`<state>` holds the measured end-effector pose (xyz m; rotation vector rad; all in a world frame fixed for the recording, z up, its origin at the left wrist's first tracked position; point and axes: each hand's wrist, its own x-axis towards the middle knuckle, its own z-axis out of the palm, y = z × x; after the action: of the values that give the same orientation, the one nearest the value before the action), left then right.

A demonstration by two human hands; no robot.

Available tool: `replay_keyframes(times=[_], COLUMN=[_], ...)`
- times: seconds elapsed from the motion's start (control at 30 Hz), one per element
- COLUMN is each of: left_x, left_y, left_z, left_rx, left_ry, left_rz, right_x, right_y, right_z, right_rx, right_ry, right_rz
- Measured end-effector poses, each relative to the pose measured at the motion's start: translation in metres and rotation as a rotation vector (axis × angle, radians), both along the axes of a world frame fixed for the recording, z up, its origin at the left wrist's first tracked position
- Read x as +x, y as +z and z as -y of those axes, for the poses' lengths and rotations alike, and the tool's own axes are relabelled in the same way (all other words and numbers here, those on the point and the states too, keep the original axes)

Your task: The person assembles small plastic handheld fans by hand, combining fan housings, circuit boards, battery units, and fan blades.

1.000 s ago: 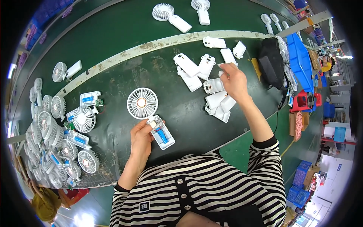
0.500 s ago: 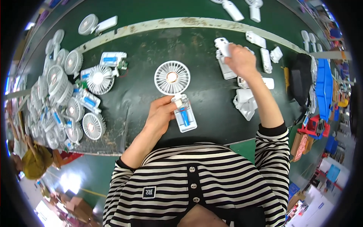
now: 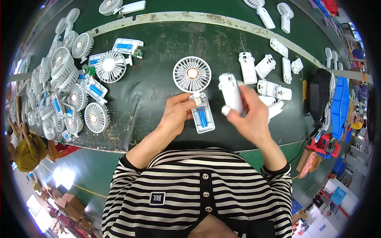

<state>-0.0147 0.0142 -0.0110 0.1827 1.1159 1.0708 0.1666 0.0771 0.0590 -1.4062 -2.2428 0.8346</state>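
Note:
A white handheld fan (image 3: 192,74) lies in front of me, its handle half uncovered so that a blue battery (image 3: 203,118) and thin wires show. My left hand (image 3: 177,111) grips this fan at the neck, thumb across the top of the handle. Closed round a white handle cover (image 3: 231,94), my right hand (image 3: 253,113) holds it tilted above the table, just right of the fan's handle. The fingertips of both hands wear pale finger cots. More white handle covers (image 3: 248,68) lie on the table beyond my right hand.
On the left is a heap of white fans (image 3: 61,75), some with batteries and green circuit boards bared. A worn pale strip (image 3: 190,17) crosses the table's far side, with finished-looking fans (image 3: 265,18) behind it. A black bag (image 3: 318,93) and blue bin (image 3: 340,107) stand right.
My right hand has brought a handle cover from the pile at the right back toward the fan. My left hand still grips the fan.

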Motion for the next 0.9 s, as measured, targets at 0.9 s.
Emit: replay_keyframes(times=[0.9], left_x=[0.007], left_y=[0.004], left_z=[0.003], left_rx=[0.173], left_ry=[0.132], left_rz=[-0.172], right_x=[-0.024], right_y=[-0.047], right_z=[0.034], right_rx=[-0.487], right_ry=[0.005], right_rz=[-0.753])
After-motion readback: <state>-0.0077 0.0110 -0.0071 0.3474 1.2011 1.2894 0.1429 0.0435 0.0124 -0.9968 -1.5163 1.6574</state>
